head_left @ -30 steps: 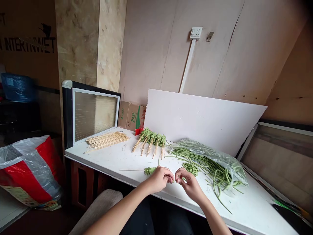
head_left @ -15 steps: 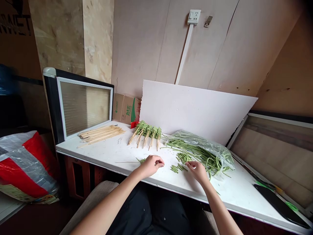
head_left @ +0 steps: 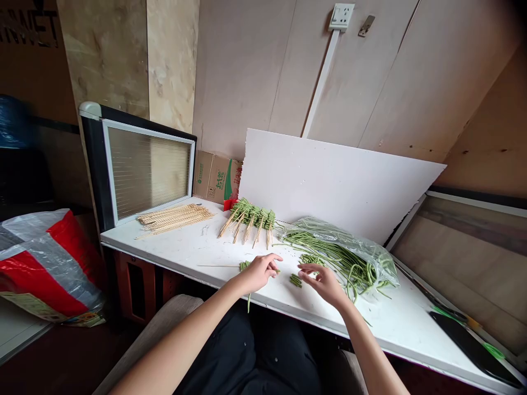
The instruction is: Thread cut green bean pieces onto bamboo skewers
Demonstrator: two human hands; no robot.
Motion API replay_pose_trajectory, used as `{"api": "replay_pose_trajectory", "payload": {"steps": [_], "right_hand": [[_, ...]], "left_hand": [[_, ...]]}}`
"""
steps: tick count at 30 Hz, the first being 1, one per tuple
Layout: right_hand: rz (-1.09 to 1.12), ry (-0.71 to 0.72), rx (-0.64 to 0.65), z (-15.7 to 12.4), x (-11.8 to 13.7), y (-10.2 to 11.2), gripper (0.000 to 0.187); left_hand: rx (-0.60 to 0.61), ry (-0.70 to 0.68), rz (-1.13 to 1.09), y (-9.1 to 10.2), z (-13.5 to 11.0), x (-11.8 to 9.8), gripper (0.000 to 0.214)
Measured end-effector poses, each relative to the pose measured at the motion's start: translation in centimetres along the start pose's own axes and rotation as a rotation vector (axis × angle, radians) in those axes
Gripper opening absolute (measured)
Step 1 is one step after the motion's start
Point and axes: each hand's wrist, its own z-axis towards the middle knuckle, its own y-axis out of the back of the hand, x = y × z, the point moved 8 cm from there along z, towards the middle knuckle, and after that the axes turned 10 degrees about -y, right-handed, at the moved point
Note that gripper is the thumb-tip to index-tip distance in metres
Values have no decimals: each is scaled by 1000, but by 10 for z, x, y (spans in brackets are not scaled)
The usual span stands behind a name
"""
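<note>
Dark capitals [head_left: 31, 36] reading "NWET" (the lettering was cut off at the picture's edge) marked the brown wall [head_left: 41, 79] at left; a carton [head_left: 216, 178] carried green and red characters, too small to read.

A cardboard box [head_left: 214, 178] stands beside a white board [head_left: 325, 184] below a wall socket [head_left: 341, 17]; a red-and-grey bag [head_left: 61, 269] sits far left
</note>
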Motion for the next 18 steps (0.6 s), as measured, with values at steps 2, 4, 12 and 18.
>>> {"api": "replay_pose_trajectory", "payload": {"steps": [2, 4, 12, 18], "right_hand": [[118, 81, 129, -9, 32, -18, 43], [161, 146, 128, -17, 54, -28, 39], [134, 193, -124, -20, 57, -9, 32], [154, 229, -162, -21, 61, -4, 29]], "left_hand": [[-13, -17, -7, -1, 1, -6, 45], [-14, -39, -8, -3, 2, -12, 44], [-59, -37, -34, -4, 5, -18, 31], [-147, -79, 37, 7, 6, -24, 10]]}}
